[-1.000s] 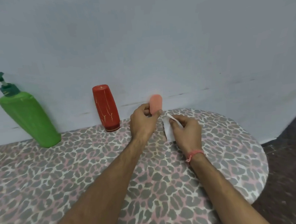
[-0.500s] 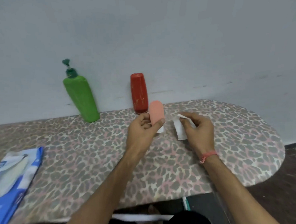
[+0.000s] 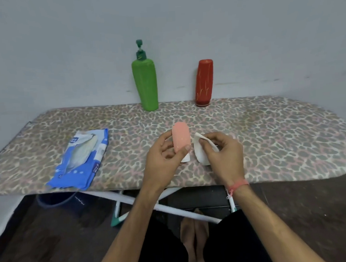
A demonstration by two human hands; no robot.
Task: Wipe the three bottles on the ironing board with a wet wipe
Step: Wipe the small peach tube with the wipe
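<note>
While the left hand [image 3: 162,164] grips a smooth pink bottle [image 3: 181,137] at frame centre, the right hand [image 3: 223,155] pinches a limp white wipe [image 3: 199,151]; green bottle [image 3: 145,86], red bottle [image 3: 203,82] and crinkled blue packet [image 3: 82,158] sit on the leopard-print board [image 3: 269,137].

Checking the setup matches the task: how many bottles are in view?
3. The green pump bottle and the red bottle stand at the ironing board's far edge; the pink bottle is held in the left hand.

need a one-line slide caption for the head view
Left hand holds small pink plastic bottle; right hand pinches white wet wipe beside it over leopard-print ironing board.
</note>
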